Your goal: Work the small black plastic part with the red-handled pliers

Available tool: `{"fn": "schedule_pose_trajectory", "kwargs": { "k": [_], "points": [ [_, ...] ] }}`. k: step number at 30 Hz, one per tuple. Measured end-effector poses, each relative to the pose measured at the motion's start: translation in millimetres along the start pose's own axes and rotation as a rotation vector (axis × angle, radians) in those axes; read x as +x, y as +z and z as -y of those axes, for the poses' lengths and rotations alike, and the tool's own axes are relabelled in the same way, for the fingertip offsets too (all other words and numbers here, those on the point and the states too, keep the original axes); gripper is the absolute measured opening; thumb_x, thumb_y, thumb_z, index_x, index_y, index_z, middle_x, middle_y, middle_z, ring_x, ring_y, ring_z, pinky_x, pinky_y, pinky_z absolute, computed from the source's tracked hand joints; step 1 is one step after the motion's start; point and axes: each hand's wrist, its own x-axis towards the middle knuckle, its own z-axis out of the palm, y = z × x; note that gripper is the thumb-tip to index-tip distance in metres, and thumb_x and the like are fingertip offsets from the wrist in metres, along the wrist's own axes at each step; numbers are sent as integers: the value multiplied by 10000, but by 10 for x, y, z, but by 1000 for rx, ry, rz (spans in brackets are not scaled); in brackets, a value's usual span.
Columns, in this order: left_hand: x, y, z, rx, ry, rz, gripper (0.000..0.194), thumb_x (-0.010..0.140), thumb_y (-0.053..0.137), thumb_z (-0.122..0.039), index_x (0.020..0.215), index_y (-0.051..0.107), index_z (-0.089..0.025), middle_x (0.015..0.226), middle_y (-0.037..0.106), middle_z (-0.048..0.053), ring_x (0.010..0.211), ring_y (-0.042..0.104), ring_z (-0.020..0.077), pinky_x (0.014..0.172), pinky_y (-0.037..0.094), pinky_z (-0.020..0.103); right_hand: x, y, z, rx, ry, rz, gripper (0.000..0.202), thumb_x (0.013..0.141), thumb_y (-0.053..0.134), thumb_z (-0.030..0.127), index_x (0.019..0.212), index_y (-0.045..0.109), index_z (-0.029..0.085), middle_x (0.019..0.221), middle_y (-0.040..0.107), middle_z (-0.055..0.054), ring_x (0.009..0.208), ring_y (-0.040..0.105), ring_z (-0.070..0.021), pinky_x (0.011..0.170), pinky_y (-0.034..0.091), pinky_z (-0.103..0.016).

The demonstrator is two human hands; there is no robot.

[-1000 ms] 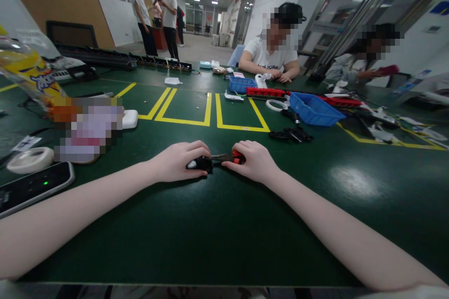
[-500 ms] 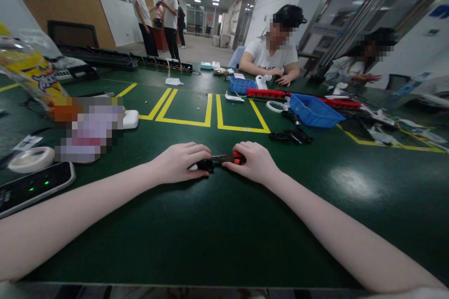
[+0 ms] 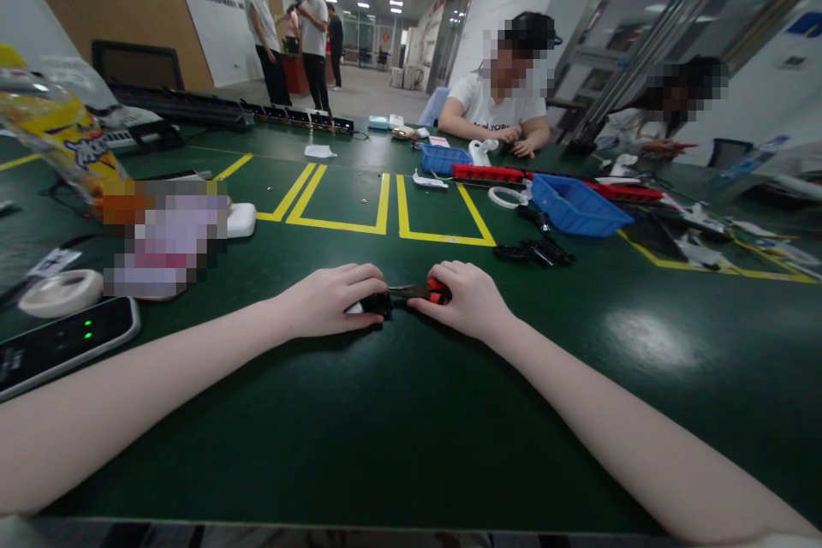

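Note:
My left hand [image 3: 337, 300] is closed over a small black part [image 3: 378, 305] with a whitish piece showing beneath the fingers; most of it is hidden under the palm. My right hand [image 3: 468, 295] grips pliers [image 3: 438, 291] with red-orange handles. Their narrow metal jaws point left and reach the edge of the black part; whether they are clamped on it I cannot make out. Both hands are low over the green table [image 3: 398, 437], close to each other.
On the left are a yellow-labelled bottle [image 3: 77, 137], a tape roll [image 3: 61, 293], a device with green lights [image 3: 70, 342] and a white case [image 3: 241, 220]. Farther right are a blue bin [image 3: 578, 205] and black parts [image 3: 536, 252]. A co-worker [image 3: 497, 103] sits opposite.
My hands, the pliers and the black part hold nearly the same position. The whole view has shifted very slightly.

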Motion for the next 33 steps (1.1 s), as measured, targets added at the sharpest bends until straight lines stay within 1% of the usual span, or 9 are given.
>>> {"fn": "schedule_pose_trajectory", "kwargs": {
  "k": [9, 14, 21, 28, 33],
  "points": [
    [-4, 13, 16, -8, 1, -12, 321, 924, 573, -334, 1202, 570, -173, 1205, 597, 110, 972, 641, 216, 755, 579, 315, -6, -11, 9, 9, 9, -19, 411, 828, 606, 604, 758, 534, 205, 756, 603, -37, 676, 518, -179, 620, 333, -308],
    [-3, 12, 11, 9, -1, 5, 319, 913, 593, -321, 1192, 572, -170, 1203, 595, 110, 987, 637, 226, 758, 574, 314, -3, -6, 8, 0, 6, -16, 409, 823, 617, 597, 751, 524, 205, 745, 598, -36, 668, 511, -178, 620, 328, -308],
    [-2, 5, 18, -25, -14, -3, 301, 925, 585, -341, 1182, 577, -184, 1193, 598, 97, 973, 645, 213, 773, 574, 319, -6, 14, -6, 5, 4, -24, 414, 821, 613, 604, 746, 519, 208, 750, 598, -36, 676, 515, -180, 620, 328, -307],
    [9, -4, 11, -20, -21, 9, 310, 926, 589, -315, 1200, 544, -178, 1208, 593, 95, 994, 636, 221, 787, 565, 333, -5, 14, -14, 5, -5, -39, 420, 821, 614, 614, 779, 542, 202, 783, 616, -47, 709, 528, -191, 651, 345, -315],
    [12, -1, 3, 1, -5, -10, 289, 909, 609, -311, 1161, 565, -177, 1185, 603, 97, 971, 639, 225, 797, 554, 346, 4, 17, -23, 12, -19, -32, 413, 819, 621, 608, 806, 563, 199, 805, 625, -48, 738, 536, -199, 667, 349, -321]
  ]
}}
